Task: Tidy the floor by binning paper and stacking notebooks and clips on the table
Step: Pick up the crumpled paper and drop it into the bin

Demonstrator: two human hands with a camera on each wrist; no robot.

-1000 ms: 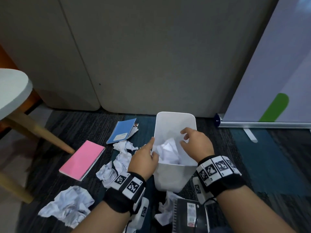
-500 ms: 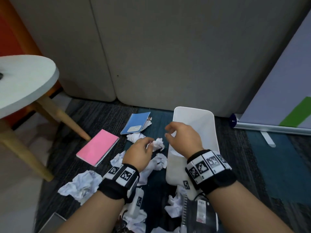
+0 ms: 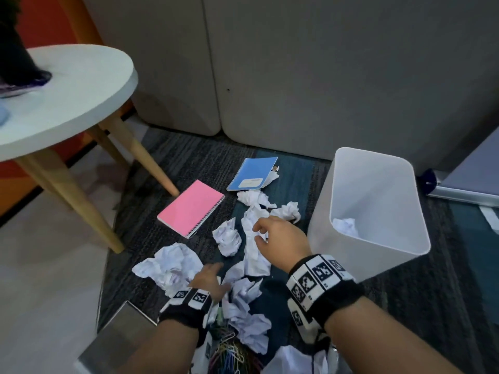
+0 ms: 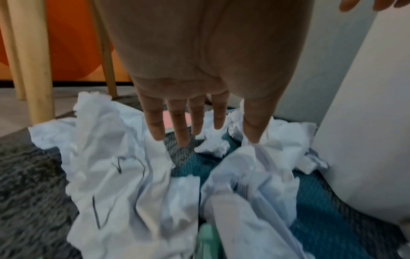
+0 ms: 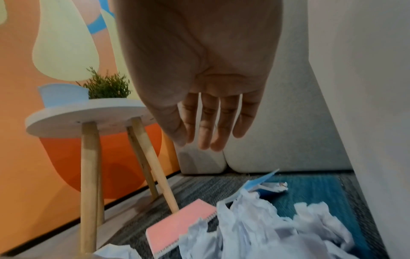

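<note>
Several crumpled white papers (image 3: 255, 241) lie on the carpet left of the white bin (image 3: 378, 247), which holds one paper ball (image 3: 345, 225). My left hand (image 3: 213, 276) hovers low over a large crumpled sheet (image 4: 106, 157), fingers (image 4: 177, 126) straight and spread, holding nothing. My right hand (image 3: 260, 230) hangs above the long paper, its fingers (image 5: 208, 128) loose and empty. A pink spiral notebook (image 3: 191, 207) and a blue notebook (image 3: 252, 174) lie further out on the floor. Coloured paper clips (image 3: 232, 357) sit in a heap by my left wrist.
A round white table (image 3: 67, 95) on wooden legs (image 3: 67, 190) stands at the left with a dark potted plant (image 5: 106, 87) on it. Grey panels (image 3: 297, 76) close off the back. A banner base (image 3: 464, 193) lies right of the bin. A grey flat object (image 3: 118, 338) is at the bottom left.
Both hands have left the bin's mouth and moved left and down over the papers on the floor. The view has swung left, so the bin now sits at the right.
</note>
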